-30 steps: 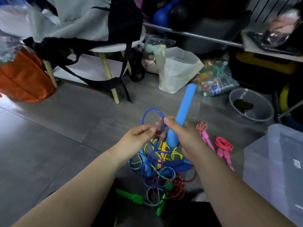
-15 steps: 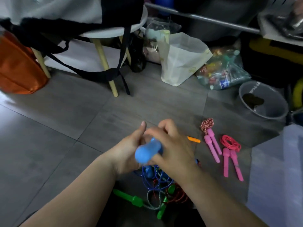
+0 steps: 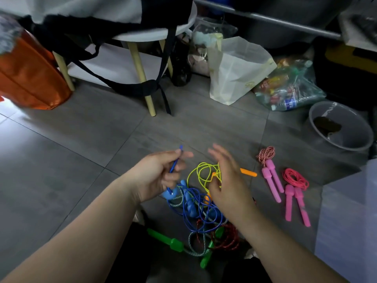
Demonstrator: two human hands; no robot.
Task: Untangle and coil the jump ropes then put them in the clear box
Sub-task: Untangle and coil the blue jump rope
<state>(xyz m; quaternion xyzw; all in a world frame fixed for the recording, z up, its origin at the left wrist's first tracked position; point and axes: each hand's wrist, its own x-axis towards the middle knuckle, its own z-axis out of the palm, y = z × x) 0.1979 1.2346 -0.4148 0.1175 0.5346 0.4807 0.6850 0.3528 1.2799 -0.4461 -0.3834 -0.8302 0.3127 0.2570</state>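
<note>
— Well, the hands?
— Left hand (image 3: 159, 176) pinches a thin blue rope cord (image 3: 174, 164); right hand (image 3: 226, 180) hovers, fingers loose.
— Ropes?
— Tangled multicoloured jump ropes (image 3: 195, 209) on the grey tiled floor (image 3: 81, 160), left of the clear plastic box (image 3: 346, 221).

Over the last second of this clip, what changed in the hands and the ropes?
The right hand let go of the blue handle, which dropped onto the tangled pile, and opened above the yellow cord. The left hand keeps pinching the blue cord. The two coiled pink ropes and the clear box stayed put.
</note>
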